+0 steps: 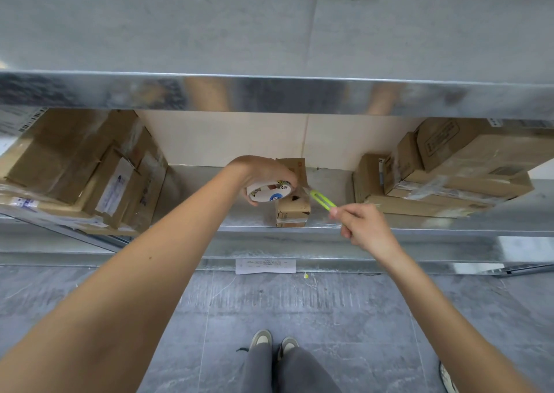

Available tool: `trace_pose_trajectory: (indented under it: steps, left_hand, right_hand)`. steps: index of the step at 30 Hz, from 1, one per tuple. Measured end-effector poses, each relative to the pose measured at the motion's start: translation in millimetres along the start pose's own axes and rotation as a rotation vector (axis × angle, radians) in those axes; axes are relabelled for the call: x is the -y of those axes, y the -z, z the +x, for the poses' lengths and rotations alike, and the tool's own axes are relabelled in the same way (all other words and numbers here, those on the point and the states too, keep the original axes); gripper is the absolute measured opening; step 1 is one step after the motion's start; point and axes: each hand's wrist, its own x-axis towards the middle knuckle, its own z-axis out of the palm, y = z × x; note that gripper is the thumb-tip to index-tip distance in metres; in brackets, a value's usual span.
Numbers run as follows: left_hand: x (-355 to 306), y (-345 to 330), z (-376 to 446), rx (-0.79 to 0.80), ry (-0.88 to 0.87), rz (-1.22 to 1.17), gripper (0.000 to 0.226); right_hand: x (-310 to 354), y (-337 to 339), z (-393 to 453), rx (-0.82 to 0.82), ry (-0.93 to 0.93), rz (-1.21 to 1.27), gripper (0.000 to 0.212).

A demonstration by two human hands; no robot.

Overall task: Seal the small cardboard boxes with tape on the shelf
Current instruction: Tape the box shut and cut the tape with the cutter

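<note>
Metal shelf [374,230], grey tile floor [329,317]. My left hand [263,172] gripped tape roll [269,192] over small box [292,209]; right hand [364,226], at 3 o'clock, pinched green cutter [322,200].

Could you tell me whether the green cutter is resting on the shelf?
No, the right hand grips the bright green plastic cutter above the small brown cardboard box.

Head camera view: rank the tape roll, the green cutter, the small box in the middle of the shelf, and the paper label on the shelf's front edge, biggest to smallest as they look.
1. small box
2. paper label and tape roll: look alike in size, and fingers cover part of the roll, so unranked
3. green cutter, partly hidden in the right hand
</note>
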Motion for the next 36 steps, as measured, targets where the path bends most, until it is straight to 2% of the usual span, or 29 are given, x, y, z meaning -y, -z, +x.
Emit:
trace_pose_trajectory:
  steps: [2,4,6,10,14,16,18,20,24,30,34,36]
  left_hand:
    - [2,0,-1,0.003,-0.001,-0.015,0.027]
    - [3,1,-2,-0.008,0.01,-0.037,0.023]
    - [4,1,-3,-0.008,0.029,-0.068,0.025]
    - [5,1,-4,0.012,0.035,-0.091,0.04]
    - [6,1,-6,0.017,0.026,-0.114,0.047]
    - [8,1,-6,0.019,0.027,-0.132,0.047]
    - [9,1,-6,0.01,0.029,-0.15,0.046]
    - [11,1,-7,0.007,0.032,-0.167,0.045]
    - [13,-1,-7,-0.003,0.01,-0.198,0.039]
    - [19,-4,-10,-0.011,-0.073,-0.216,0.039]
    - [30,-11,-19,-0.022,-0.136,-0.314,0.021]
    - [41,-19,-21,-0.055,-0.211,-0.415,0.02]
  right_hand:
    - [-9,7,3,-0.161,0.041,0.01,0.026]
    - [-19,3,13,-0.258,0.055,-0.13,0.025]
    - [-31,-14,29,-0.222,0.014,-0.323,0.025]
    - [-50,-55,57,-0.125,0.049,-0.68,0.052]
    - [-47,-71,59,-0.129,0.028,-0.849,0.055]
    - [-44,-71,54,-0.165,0.088,-0.821,0.059]
    - [-33,-70,38,-0.214,0.225,-0.617,0.064]
    - [-19,-73,20,-0.175,0.319,-0.472,0.073]
    - [-4,-88,16,-0.105,0.317,-0.576,0.1]
    - [-9,-103,24,-0.285,0.351,-0.736,0.084]
    - [-11,-102,28,-0.288,0.404,-0.893,0.075]
    - [-10,-103,29,-0.27,0.404,-0.914,0.071]
